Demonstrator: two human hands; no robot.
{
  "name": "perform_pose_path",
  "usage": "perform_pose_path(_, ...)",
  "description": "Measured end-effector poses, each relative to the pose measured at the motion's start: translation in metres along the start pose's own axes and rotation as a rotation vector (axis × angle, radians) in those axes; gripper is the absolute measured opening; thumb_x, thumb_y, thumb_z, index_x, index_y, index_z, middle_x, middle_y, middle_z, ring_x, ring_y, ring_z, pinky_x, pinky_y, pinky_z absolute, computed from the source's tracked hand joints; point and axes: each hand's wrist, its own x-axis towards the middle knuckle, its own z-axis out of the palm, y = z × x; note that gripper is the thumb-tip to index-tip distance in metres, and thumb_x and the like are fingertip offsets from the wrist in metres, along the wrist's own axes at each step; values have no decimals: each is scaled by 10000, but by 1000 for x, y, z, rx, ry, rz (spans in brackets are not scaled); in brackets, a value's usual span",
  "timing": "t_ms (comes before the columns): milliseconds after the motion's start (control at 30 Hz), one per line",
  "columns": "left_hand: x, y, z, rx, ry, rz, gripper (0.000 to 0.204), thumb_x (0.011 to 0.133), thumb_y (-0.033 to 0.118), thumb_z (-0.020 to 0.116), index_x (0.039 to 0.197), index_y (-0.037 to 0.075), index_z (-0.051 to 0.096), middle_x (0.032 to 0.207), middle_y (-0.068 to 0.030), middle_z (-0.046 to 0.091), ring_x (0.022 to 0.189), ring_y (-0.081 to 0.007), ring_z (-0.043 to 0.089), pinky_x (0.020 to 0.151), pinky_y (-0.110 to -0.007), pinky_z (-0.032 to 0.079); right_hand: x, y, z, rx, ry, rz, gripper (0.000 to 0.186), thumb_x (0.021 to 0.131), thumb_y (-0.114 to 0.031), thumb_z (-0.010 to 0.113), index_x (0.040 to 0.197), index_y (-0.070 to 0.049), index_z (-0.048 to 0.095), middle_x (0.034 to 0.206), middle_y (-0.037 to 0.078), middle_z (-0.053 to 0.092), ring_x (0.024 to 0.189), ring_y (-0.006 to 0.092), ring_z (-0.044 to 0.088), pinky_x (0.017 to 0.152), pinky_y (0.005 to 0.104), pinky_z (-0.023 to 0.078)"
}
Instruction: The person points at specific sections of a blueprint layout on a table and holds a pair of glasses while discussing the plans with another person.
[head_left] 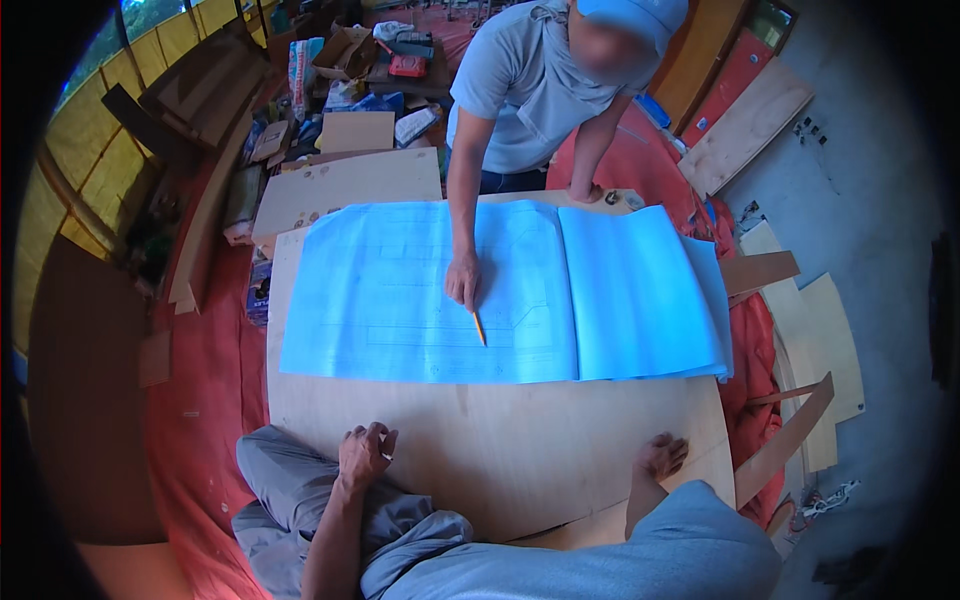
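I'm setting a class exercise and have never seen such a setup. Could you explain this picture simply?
There is no robot: these are a person's bare hands. The single view comes from a wide fisheye camera on that person's head, looking down, so straight edges bend. Large drawing sheets lie on a wooden board. The wearer's right hand rests on it; something small and pale, too small to name, shows at the left hand. Opposite, a co-worker's hand holds a pencil over the drawing.
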Motion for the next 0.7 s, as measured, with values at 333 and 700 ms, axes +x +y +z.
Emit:
perform_pose_path(333, -10, -9, -2, -6, 13, 13, 88, 893, 144, 649, 971, 105, 665, 777, -113, 724, 785, -361, 699, 735, -516, 528, -6, -5, -13, -8, -90, -11, 657, 1084, -484, 334, 1512, -4, 469, 1576, 203, 460, 1454, 356, 444, 1191, 497, 350)
perform_pose_path(700, -10, -6, -2, -37, 45, 48, 127, 884, 124, 649, 1010, 115, 637, 742, -112, 702, 746, -358, 690, 708, -524, 521, -5, -2, -6, -2, -86, -10, 670, 1079, -488, 333, 1523, -2, 460, 1577, 192, 470, 1455, 355, 444, 1194, 497, 344)
